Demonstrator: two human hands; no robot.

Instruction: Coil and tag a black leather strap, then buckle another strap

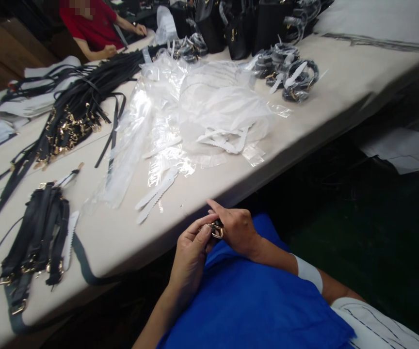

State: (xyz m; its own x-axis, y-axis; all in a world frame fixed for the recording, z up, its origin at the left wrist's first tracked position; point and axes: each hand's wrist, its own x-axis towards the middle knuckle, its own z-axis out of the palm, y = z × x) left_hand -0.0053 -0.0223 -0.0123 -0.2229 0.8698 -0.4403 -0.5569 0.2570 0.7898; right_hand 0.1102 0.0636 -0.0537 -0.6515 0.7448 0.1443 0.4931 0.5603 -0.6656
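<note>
My left hand (192,246) pinches a gold-coloured metal buckle (217,230) between thumb and fingers, just off the table's front edge above my blue apron. A short dark bit of strap shows at the buckle. My right hand (239,231) meets it from the other side, index finger stretched out and the other fingers curled in; what lies inside them is mostly hidden. Nearest on the table are white notched strips (157,195). To the left lies a bundle of folded black straps (37,235) with gold buckles. One dark strap (86,264) hangs over the edge.
A long pile of black straps with gold clasps (73,126) covers the table's left side. Clear plastic bags (213,102) lie mid-table. Wrapped coiled straps (298,80) and black handbags (240,31) stand behind. A person in a red shirt (89,26) is across the table.
</note>
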